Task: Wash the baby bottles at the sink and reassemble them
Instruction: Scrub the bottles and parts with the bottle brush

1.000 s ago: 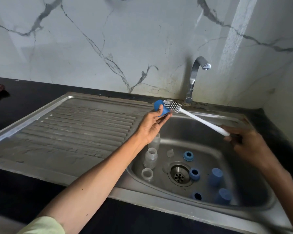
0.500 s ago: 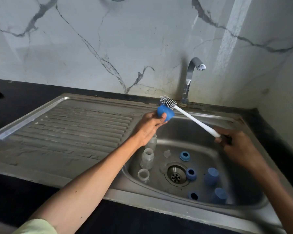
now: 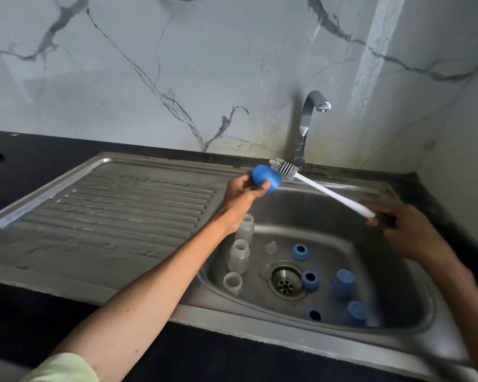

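Observation:
My left hand (image 3: 242,193) grips a blue bottle cap (image 3: 265,180) above the sink's back left corner. My right hand (image 3: 406,232) holds the handle end of a white bottle brush (image 3: 329,192); its bristle head (image 3: 283,168) lies against the cap's far side. In the sink basin (image 3: 392,274) stand three clear bottles (image 3: 238,257) at the left. Blue collar rings (image 3: 300,251) and blue caps (image 3: 342,283) lie around the drain (image 3: 285,282). A clear teat (image 3: 271,248) sits behind the drain.
The ribbed steel drainboard (image 3: 116,216) spreads to the left. A chrome tap (image 3: 308,125) stands behind the basin with no water running. Black counter (image 3: 25,166) surrounds the sink, and a marble wall rises behind.
My left hand has turned the blue cap so its closed round end shows. The brush head has shifted along the cap, and my right hand has moved slightly with the handle.

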Available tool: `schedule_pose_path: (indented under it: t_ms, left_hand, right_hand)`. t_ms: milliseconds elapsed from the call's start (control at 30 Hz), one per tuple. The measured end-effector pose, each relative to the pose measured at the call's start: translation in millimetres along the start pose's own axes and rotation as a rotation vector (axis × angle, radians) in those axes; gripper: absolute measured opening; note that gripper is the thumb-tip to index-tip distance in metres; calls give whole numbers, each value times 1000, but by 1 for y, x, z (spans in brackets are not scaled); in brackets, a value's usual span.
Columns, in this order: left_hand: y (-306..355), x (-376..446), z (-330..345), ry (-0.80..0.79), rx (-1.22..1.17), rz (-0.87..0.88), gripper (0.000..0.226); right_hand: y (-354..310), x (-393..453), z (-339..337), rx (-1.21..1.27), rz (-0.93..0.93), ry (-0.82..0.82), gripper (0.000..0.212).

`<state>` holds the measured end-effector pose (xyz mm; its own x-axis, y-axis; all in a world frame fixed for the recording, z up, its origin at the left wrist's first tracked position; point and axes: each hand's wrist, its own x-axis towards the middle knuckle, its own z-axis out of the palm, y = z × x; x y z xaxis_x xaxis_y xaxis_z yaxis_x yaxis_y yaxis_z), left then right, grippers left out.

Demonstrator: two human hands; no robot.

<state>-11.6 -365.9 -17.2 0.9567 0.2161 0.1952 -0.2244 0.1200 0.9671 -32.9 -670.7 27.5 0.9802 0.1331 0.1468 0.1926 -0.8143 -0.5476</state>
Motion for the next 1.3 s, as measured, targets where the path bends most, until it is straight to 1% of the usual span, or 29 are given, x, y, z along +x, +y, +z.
schedule_pose_path:
  t_ms: [100,167,233,300,333,367,433,467,567,600,700,800,867,1033,1133,1300]
  left_hand:
    - [2,-3,-5,92,49,25,36]
    - [-1,-6,-3,75,119,43,35]
    - [-7,-8,0,6,235,32,36]
    - [-11,-12,6,-43,464,20,46]
    - [-13,-13,10,-59,574,9,48]
    - [-14,-14,18,-83,638,-15,45]
    - [-20,-12,36,-165,693,-65,37]
    - [-24,-11,46,-210,741,-64,37]
    - [-44,-5,76,-360,881,-34,43]
    - [-54,-3,91,-407,901,-33,47]
    - [-75,3,116,-458,933,-34,50]
    - [-96,11,138,-470,977,-28,51]
    - [-110,15,152,-469,1015,-27,50]
    - [-143,28,160,-538,1078,-75,41]
    - [-156,33,159,-596,1129,-50,35]
    - [-163,35,164,-659,1146,-16,37]
  right_hand:
    - [15,3,-12,2,14,45,42]
    - [21,6,-11,12,33,53,42]
    - [25,9,-6,16,42,51,43]
    - [27,10,-4,29,53,44,43]
    - [27,12,-3,33,55,45,42]
    - [28,13,-2,33,54,47,42]
    - [27,14,-1,32,50,61,41]
    - [26,14,-1,28,46,67,41]
    - [25,12,2,20,41,65,41]
    - [28,11,0,15,48,66,40]
    - [21,9,1,-5,10,57,39]
    - [17,12,2,-5,-31,1,40]
    - [22,15,2,2,-26,-29,42]
    - [31,20,4,-39,38,-42,42]
    - [32,21,3,-40,47,-34,43]
    - [33,21,2,-52,70,-55,44]
